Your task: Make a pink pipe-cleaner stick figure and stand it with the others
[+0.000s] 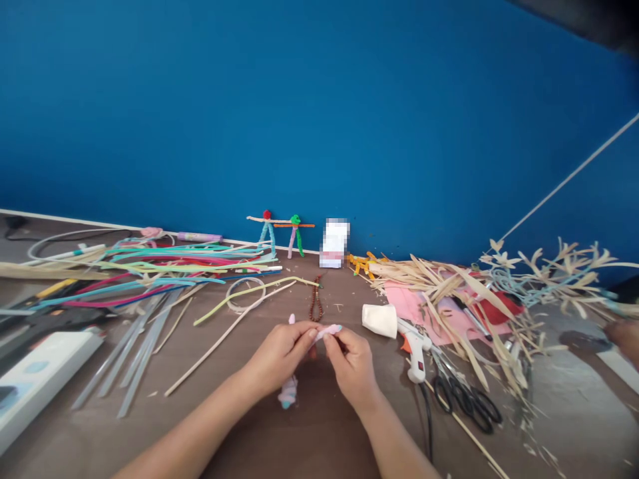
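Note:
My left hand and my right hand meet at the middle of the table, thumbs and fingers closed. Both pinch a pale lilac pipe-cleaner piece, my right hand near its bluish tip. More of the fuzzy lilac piece hangs below my left hand, ending in a blue tip. My fingers hide its middle. Just beyond the hands lies a string of brown beads. Two pipe-cleaner figures, one with a red head and one with a green head, stand against the blue wall.
Loose pipe cleaners, clear glue sticks and a white power strip lie left. On the right are a white glue gun, black-handled scissors and dried strips. Part of another hand shows at the right edge.

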Demonstrator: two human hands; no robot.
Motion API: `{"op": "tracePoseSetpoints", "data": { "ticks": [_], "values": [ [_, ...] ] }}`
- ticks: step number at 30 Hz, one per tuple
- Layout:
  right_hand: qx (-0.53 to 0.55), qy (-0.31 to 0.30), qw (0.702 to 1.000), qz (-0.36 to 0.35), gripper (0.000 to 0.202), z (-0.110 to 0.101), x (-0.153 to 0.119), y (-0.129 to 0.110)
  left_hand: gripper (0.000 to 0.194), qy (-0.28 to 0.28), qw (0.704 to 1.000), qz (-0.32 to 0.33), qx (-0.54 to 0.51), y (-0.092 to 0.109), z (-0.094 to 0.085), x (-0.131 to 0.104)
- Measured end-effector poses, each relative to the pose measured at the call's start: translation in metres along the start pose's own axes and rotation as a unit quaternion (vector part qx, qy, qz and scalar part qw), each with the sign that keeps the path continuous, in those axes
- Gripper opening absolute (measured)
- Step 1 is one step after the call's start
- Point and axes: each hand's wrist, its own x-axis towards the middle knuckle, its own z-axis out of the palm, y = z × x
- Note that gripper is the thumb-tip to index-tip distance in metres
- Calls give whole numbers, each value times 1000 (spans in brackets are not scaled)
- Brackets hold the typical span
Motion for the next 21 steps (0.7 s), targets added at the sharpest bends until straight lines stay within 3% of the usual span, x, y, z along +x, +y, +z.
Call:
{"op": "tracePoseSetpoints", "data": {
  "ticks": [5,8,13,17,21],
  "values": [
    [15,10,1000,-17,19,-1,1,3,44,-48,996,-40,-58,-3,-2,0],
    [23,-17,1000,-7,20,-4,2,6,37,-96,975,-72,-188,-9,1,1],
    [31,-47,998,24,22,-5,2,4,29,-94,936,-111,-320,-11,3,2],
    [41,-43,997,44,23,-3,1,-1,27,-118,914,-137,-362,-6,0,1],
    [32,-28,997,61,19,-3,1,-2,24,-105,924,-113,-349,-6,0,1]
  ]
}}
